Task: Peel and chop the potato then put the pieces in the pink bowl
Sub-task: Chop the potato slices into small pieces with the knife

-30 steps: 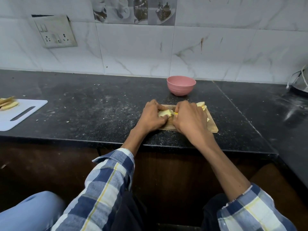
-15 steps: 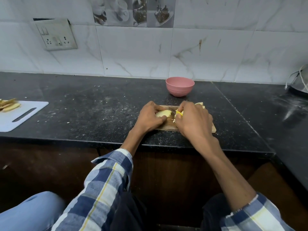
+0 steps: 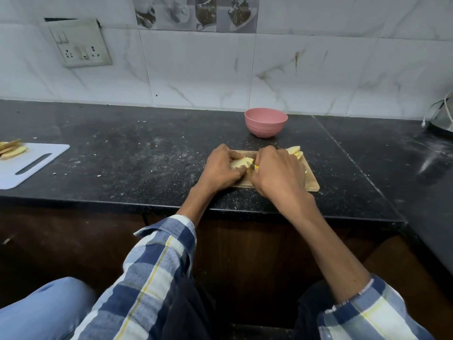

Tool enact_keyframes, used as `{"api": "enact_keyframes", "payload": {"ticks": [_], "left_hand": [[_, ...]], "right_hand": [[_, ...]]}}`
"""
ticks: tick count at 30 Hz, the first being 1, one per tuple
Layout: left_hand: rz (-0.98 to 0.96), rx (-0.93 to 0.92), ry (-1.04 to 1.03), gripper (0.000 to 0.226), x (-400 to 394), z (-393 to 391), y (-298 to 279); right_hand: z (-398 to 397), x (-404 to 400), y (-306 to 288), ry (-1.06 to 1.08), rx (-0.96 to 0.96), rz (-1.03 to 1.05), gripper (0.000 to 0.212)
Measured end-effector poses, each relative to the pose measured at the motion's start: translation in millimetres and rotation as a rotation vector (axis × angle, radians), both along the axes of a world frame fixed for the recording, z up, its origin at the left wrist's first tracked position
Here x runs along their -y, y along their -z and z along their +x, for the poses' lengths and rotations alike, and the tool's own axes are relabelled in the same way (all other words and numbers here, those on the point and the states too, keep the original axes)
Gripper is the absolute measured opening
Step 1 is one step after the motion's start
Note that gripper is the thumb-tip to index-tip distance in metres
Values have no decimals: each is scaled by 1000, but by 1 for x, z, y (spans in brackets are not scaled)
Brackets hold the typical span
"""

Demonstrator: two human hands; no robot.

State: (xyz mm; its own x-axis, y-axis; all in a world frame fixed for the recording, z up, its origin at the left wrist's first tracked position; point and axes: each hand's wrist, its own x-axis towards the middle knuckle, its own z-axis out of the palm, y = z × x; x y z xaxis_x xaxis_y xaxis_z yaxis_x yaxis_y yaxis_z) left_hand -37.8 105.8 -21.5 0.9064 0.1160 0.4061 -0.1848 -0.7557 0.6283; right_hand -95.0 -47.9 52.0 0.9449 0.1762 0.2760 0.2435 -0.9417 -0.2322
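Fingers [image 3: 236,171] of the left hand [image 3: 221,171] are curled onto the peeled potato [image 3: 241,163], pinning it to the wooden board [image 3: 312,180]. The right hand [image 3: 277,175] is fisted beside it; only a yellow bit of the knife [image 3: 256,167] is seen. Cut slices [image 3: 295,152] are half hidden behind. Further back, the pink bowl [image 3: 266,122] is parked near the wall.

The right hand [image 3: 277,176] covers nearly all of the knife; only a speck of yellow handle [image 3: 256,167] peeks out, and the blade cannot be made out. Both hands hide much of the wooden board [image 3: 311,180] and the potato [image 3: 241,162]. At the left edge the white board [image 3: 29,165] is cut off, and at the right edge a metal vessel [image 3: 443,119].
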Motion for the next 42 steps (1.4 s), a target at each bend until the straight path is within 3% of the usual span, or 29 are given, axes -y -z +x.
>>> {"api": "enact_keyframes", "payload": {"ticks": [1, 3, 6, 13, 18, 26, 35, 42], "left_hand": [[-4, 14, 3, 24, 1, -1, -1], [-14, 9, -4, 11, -1, 1, 1], [-6, -17, -14, 31, -4, 3, 2], [-101, 22, 4, 42, -6, 3, 5], [-151, 37, 29, 57, -8, 7, 8], [-145, 41, 43, 55, -11, 11, 11], [-145, 32, 33, 40, -11, 9, 9], [-171, 17, 13, 50, -9, 6, 8]], "right_hand": [[-6, 4, -2, 5, -3, -18, 32], [-16, 12, -5, 21, -7, -45, 30], [-24, 23, -9, 35, 22, -37, 25], [-2, 7, 2, 8, 126, 56, 21], [17, -9, 8, -13, 82, 25, 26], [17, -7, 6, -13, 29, 11, 33], [-20, 22, -5, -5, 12, -43, 23], [-8, 14, 4, -9, 114, 68, 19]]}}
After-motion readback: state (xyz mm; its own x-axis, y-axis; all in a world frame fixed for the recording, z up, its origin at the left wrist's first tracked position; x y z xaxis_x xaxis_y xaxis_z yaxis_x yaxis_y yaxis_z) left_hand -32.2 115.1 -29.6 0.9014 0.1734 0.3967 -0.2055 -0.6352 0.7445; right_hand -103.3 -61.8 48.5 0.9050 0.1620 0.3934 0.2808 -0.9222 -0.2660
